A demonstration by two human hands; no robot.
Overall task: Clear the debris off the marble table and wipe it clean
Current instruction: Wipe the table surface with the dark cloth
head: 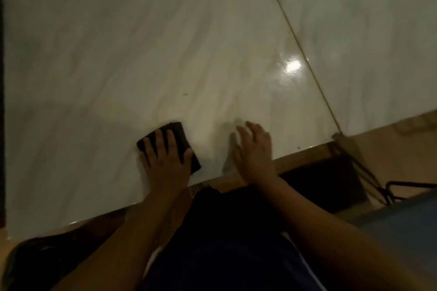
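Here left hand (165, 160) presses dark pad (179, 134), long axis unclear.

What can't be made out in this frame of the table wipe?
Head view only:
- Pad: left hand covers its near half; cloth or sponge unclear.
- Right hand: blurred; contact with the table unclear.
- Speck: too small to tell crumb from stain.
- Table's far end: cut off by the frame's top edge.
- Under the table: too dark.
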